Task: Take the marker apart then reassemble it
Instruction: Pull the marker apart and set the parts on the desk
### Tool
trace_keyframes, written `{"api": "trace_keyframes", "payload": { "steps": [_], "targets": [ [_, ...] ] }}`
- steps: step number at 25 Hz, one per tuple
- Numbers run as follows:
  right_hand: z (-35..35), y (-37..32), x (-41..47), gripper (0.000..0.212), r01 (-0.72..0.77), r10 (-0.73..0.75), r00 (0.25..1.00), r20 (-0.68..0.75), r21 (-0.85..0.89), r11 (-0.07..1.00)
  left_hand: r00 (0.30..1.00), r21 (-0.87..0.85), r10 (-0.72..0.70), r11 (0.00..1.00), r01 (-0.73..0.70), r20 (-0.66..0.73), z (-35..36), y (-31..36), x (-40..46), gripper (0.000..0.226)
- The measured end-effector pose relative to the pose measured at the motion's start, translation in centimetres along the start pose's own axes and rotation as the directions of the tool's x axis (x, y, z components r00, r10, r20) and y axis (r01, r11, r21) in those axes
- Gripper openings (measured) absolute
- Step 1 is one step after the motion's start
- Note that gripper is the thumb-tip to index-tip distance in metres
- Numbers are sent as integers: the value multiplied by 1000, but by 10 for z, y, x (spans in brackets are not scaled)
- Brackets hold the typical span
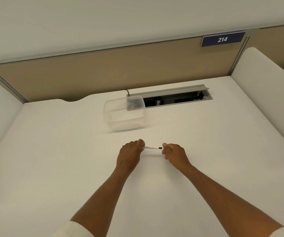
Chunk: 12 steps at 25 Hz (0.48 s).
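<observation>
Forearms run up from bottom of frame. Left hand (132, 150) grips the marker (152, 147) barrel, centre frame, above the white matte table (52, 151). Right hand (172, 152) curled at the black tip end; can't tell what it holds. I'd pull straight along the axis, no bending. Slim smooth white plastic tube.

Clear tub (124, 115) beyond; cable tray (170, 98) behind

White "214" on blue sign (222, 39) atop partition (103, 69), marker (152, 147) print unreadable
</observation>
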State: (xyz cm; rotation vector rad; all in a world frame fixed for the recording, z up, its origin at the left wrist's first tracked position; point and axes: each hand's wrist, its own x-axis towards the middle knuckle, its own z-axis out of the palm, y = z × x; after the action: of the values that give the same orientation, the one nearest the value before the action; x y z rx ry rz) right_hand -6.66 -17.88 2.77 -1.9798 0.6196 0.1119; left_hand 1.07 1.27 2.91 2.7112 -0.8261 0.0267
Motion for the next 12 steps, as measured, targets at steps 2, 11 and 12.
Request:
{"api": "trace_keyframes", "payload": {
  "steps": [2, 11, 12],
  "targets": [
    [2, -9, -2, 50, -80, 76, 996, 51, 85, 993, 1000, 7, 12, 1000, -11, -17, -3, -1, -3, 6],
    [7, -26, 0, 52, -221, 197, 969, 147, 167, 961, 995, 9, 54, 999, -54, -82, -5, 0, -12, 17],
    [8, -26, 1, 52, -227, 203, 968, 151, 162, 960, 995, 13, 56, 998, -56, -79, -5, -1, -12, 16]
  ]
}}
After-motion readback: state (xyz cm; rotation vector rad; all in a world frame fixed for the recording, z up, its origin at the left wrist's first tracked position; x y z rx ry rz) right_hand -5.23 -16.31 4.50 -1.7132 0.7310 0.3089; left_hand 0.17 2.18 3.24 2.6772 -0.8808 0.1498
